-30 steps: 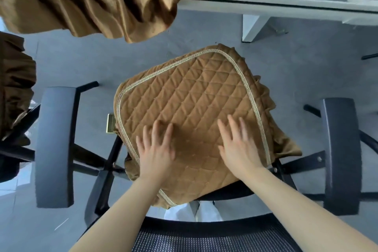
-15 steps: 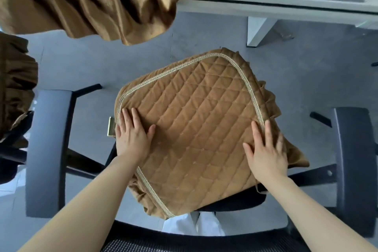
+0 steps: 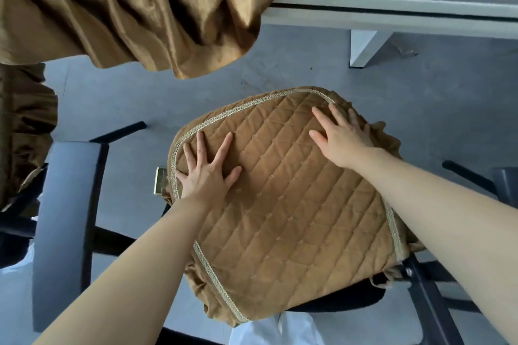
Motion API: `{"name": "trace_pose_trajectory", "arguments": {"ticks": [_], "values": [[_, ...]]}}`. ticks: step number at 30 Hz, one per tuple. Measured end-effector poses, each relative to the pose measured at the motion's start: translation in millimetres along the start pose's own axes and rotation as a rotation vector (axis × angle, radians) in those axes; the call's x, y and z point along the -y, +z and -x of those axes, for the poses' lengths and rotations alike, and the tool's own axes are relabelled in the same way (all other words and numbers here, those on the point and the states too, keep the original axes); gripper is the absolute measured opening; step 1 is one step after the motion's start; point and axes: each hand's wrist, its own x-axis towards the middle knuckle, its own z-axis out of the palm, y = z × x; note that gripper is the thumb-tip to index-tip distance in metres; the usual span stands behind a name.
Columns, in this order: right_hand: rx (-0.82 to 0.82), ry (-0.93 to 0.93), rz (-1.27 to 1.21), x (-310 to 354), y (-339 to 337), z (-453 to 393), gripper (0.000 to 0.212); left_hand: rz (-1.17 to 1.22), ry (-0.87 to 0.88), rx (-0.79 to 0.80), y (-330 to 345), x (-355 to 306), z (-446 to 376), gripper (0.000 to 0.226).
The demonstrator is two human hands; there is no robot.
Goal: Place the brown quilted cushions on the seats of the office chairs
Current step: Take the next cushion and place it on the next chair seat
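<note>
— Left hand [image 3: 207,173] status? And the other?

— L flat, fingers spread wide, palm down on the near-left part of the brown quilted cushion [image 3: 283,204], little-finger side just at the gold braid trim [image 3: 215,286]. Right hand [image 3: 340,137] also flat, fingers straight, pressing the far-right corner, fingertips reaching over the trim onto the ruffle. Neither grips anything.

— Where's the cushion?

— Lying on the seat [image 3: 336,302] of the office chair, turned a bit askew w/ one corner pointing away. Covers nearly all of it; only a dark strip of seat shows at the near-right edge. Ruffled skirt hangs off the sides.

— Count?

— Hands: 2. Cushions on this seat: 1. Armrests: 2, left armrest [image 3: 67,221] full in view, right armrest [image 3: 506,185] cut by the frame edge. Chair base legs: 2 seen, one [image 3: 119,131] far left, one far right.

— Other fabric?

— 2 more brown ruffled pieces: one big bunch [image 3: 126,8] draped off the worktop [image 3: 392,15] at top left, one [image 3: 25,126] at the left edge; can't tell what that one lies on. Same colour, but can't tell if each is a single cushion.

— Rest?

— Grey floor [image 3: 406,109], 1 white worktop leg [image 3: 364,47], a small brass-coloured tag or plate [image 3: 161,179] just left of the cushion, white cloth [image 3: 274,328] at bottom centre.
</note>
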Motion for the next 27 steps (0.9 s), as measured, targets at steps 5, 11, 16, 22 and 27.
{"name": "trace_pose_trajectory", "arguments": {"ticks": [5,11,16,22,27], "values": [[-0.017,-0.017,0.015,0.1,0.9,3.5,0.061,0.087,-0.004,0.025,-6.0,8.2,-1.8,0.081],[-0.009,0.017,-0.026,12.3,-24.0,29.6,0.055,0.220,-0.371,0.150,-31.7,14.3,5.8,0.088],[0.035,0.036,-0.173,42.2,-55.6,95.5,0.050,0.321,-0.415,0.287,-59.0,2.4,56.3,0.090],[-0.064,-0.128,-0.414,86.1,-113.3,190.8,0.042,0.641,-0.218,0.137,-130.6,-33.6,139.9,0.057],[-0.250,-0.164,-0.584,117.4,-192.2,214.9,0.032,0.797,-0.110,-0.160,-214.7,-16.7,159.3,0.034]]}}
